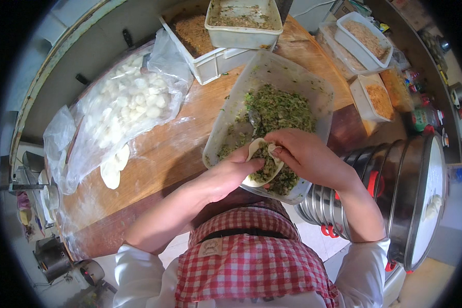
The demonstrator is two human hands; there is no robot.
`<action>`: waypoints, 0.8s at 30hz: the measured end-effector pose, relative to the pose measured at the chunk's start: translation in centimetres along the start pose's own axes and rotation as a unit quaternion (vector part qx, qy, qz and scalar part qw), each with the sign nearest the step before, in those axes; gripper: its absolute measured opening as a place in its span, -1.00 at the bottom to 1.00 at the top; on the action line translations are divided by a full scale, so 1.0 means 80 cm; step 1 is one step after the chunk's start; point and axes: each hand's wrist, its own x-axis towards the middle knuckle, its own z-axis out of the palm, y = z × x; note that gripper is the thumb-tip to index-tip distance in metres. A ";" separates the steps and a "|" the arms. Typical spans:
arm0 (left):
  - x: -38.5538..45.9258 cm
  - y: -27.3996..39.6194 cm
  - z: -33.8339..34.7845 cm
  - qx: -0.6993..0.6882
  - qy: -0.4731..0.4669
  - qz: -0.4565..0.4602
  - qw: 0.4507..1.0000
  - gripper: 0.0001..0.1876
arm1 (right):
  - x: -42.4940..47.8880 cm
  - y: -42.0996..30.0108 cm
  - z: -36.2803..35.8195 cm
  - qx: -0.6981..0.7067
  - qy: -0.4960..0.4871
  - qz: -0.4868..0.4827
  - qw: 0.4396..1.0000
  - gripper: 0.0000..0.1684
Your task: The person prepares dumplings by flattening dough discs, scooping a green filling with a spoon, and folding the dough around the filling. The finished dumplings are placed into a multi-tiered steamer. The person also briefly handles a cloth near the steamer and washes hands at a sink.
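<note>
A round dough wrapper (254,181) heaped with chopped green filling lies across my left hand (229,171), whose thumb presses on the filling. The fingers of my right hand (304,154) pinch the wrapper's far right edge, where the dough is gathered into folds. Both hands are over the near side of a translucent plastic tub (220,134). Inside that tub is a mass of green minced filling (279,109), with a metal spoon (255,118) resting in it. The spoon's lower end is partly hidden by the wrapper and my hands.
Dough pieces (138,100) lie under a clear plastic sheet (100,115) on the floured wooden table (158,154); flat wrappers (114,167) poke out. White tubs (242,37) of filling stand behind. Stacked steel steamers (392,192) with red handles are close at right, beside more filling containers (371,98).
</note>
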 end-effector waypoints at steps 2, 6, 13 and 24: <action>0.002 -0.001 0.003 -0.029 -0.004 -0.003 1.000 -0.55 | 0.004 0.002 0.005 -0.021 -0.007 -0.045 0.999 -0.75; 0.010 0.013 0.008 0.075 0.016 -0.036 0.996 -0.54 | 0.010 0.002 0.004 0.010 -0.010 -0.024 1.000 -0.76; -0.006 0.011 -0.001 -0.101 -0.105 0.022 0.989 -0.44 | 0.007 -0.008 -0.010 0.063 -0.045 0.094 0.993 -0.80; 0.008 0.014 0.003 0.260 -0.018 0.051 0.964 -0.60 | 0.012 -0.003 0.005 -0.031 -0.027 -0.067 0.997 -0.75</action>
